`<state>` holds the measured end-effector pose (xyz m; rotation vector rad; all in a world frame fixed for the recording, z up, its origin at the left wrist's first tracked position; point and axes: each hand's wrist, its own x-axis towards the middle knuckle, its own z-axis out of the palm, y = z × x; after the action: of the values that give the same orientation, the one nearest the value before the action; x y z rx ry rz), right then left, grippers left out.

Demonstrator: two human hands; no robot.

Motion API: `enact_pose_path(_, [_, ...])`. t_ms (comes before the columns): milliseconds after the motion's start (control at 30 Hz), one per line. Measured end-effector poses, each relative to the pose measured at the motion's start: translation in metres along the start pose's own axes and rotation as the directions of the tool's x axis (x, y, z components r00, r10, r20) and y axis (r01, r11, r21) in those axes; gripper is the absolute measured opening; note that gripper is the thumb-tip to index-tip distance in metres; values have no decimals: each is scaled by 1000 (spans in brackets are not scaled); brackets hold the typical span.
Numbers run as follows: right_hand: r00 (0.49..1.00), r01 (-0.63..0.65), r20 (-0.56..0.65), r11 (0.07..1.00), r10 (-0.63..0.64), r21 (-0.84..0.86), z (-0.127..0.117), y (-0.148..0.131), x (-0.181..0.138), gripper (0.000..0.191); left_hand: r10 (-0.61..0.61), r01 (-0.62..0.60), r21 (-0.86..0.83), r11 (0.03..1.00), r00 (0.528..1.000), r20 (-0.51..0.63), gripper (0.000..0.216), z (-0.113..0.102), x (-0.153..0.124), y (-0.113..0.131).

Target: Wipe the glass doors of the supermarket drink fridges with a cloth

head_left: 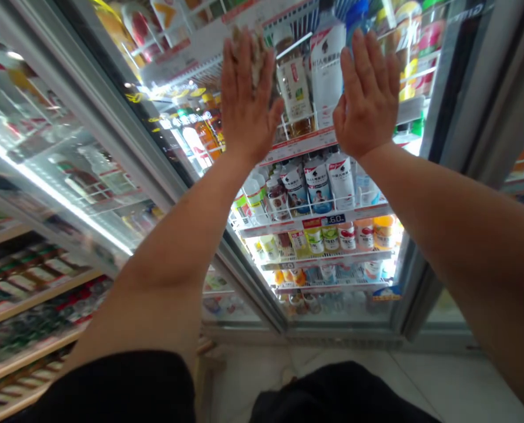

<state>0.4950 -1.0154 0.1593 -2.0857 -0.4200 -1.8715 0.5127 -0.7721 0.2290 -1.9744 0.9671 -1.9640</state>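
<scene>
My left hand (249, 103) lies flat with fingers extended against the glass door (191, 158) of a drinks fridge. Under its fingers is a crumpled greyish-brown cloth (258, 56), pressed to the pane and partly hidden. To the right, my right hand (370, 97) rests palm toward the same glass, fingers stretched out, with nothing visible in it. Behind the pane, between the two hands, stand a large white-labelled bottle (328, 64) and a brownish tea bottle (295, 88).
Lower fridge shelves hold several bottles (319, 185) and small cups or jars (347, 235). Metal door frames (460, 106) flank the pane. At left, another glass-fronted cooler (81, 170) reflects or shows bottles, beside wooden shelving (37, 294). Pale floor tiles (239, 376) lie below.
</scene>
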Motion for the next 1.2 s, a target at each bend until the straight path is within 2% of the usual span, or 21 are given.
enact_pose_path(33, [1000, -7, -2, 1000, 7, 3, 1, 1, 0, 60, 88, -85, -37, 996, 993, 73, 67, -4, -16, 16])
enact_pose_path(67, [1000, -19, 0, 1000, 19, 10, 2, 1, 1, 60, 191, -173, -104, 979, 961, 198, 66, -9, -33, 33])
enact_pose_path(100, [999, -35, 4, 999, 35, 21, 3, 1, 1, 60, 335, -291, -194, 937, 906, 258, 63, -14, -49, 47])
enact_pose_path(167, [998, -61, 17, 997, 61, 48, 4, 1, 2, 60, 568, -469, -340, 815, 763, 308, 57, -22, -73, 65])
enact_pose_path(200, [997, -70, 25, 996, 69, 59, 4, 1, 3, 60, 628, -514, -377, 770, 712, 313, 56, -24, -79, 68])
enact_pose_path(233, [997, -75, 33, 995, 73, 63, 4, 0, 3, 61, 643, -525, -384, 759, 698, 317, 57, -25, -83, 68])
enact_pose_path(267, [996, -77, 42, 995, 75, 64, 3, 0, 3, 62, 614, -506, -361, 783, 721, 321, 60, -25, -84, 67])
enact_pose_path(367, [996, -72, 51, 996, 70, 42, 1, -2, 3, 63, 392, -337, -223, 915, 873, 291, 62, -21, -84, 66])
enact_pose_path(400, [997, -67, 45, 997, 65, 32, 1, -3, 3, 63, 379, -327, -214, 921, 882, 281, 61, -19, -86, 68])
enact_pose_path(433, [997, -61, 39, 998, 60, 27, 0, -3, 3, 63, 428, -369, -238, 898, 858, 284, 60, -18, -88, 71])
enact_pose_path(533, [998, -55, 16, 997, 54, 54, -1, -3, 2, 60, 651, -534, -385, 753, 690, 316, 58, -17, -89, 77])
enact_pose_path(567, [999, -53, 13, 996, 52, 72, -3, -3, 1, 59, 642, -516, -400, 758, 698, 317, 59, -16, -84, 76])
enact_pose_path(600, [999, -46, 12, 995, 46, 88, -4, -3, 1, 59, 567, -443, -386, 809, 762, 313, 61, -15, -76, 74])
enact_pose_path(667, [1000, -17, 17, 995, 15, 99, -9, -4, -1, 61, 283, -186, -331, 925, 919, 275, 65, -12, -51, 68])
enact_pose_path(700, [1000, 16, 20, 995, -18, 96, -11, -4, -2, 64, 142, -58, -320, 946, 959, 246, 67, -10, -36, 65])
enact_pose_path(733, [997, 66, 25, 994, -68, 89, -14, -4, -3, 66, 46, 31, -326, 945, 973, 226, 68, -8, -20, 64])
enact_pose_path(800, [978, 197, 51, 976, -202, 90, -17, -3, -5, 68, -27, 104, -367, 924, 978, 208, 71, -5, 7, 65])
enact_pose_path(933, [902, 370, 147, 903, -405, 217, -14, 1, -7, 63, 4, 102, -393, 914, 966, 260, 75, -10, 30, 70])
enact_pose_path(1000, [888, 378, 171, 889, -427, 261, -12, 3, -8, 58, 64, 76, -379, 922, 937, 345, 80, -19, 23, 62])
enact_pose_path(1100, [900, 360, 164, 901, -404, 242, -10, 3, -8, 50, 121, 52, -360, 931, 890, 440, 85, -33, -2, 33])
enact_pose_path(1200, [926, 310, 145, 922, -348, 232, -10, 1, -8, 46, -20, 127, -256, 958, 923, 383, 74, -34, -32, -3])
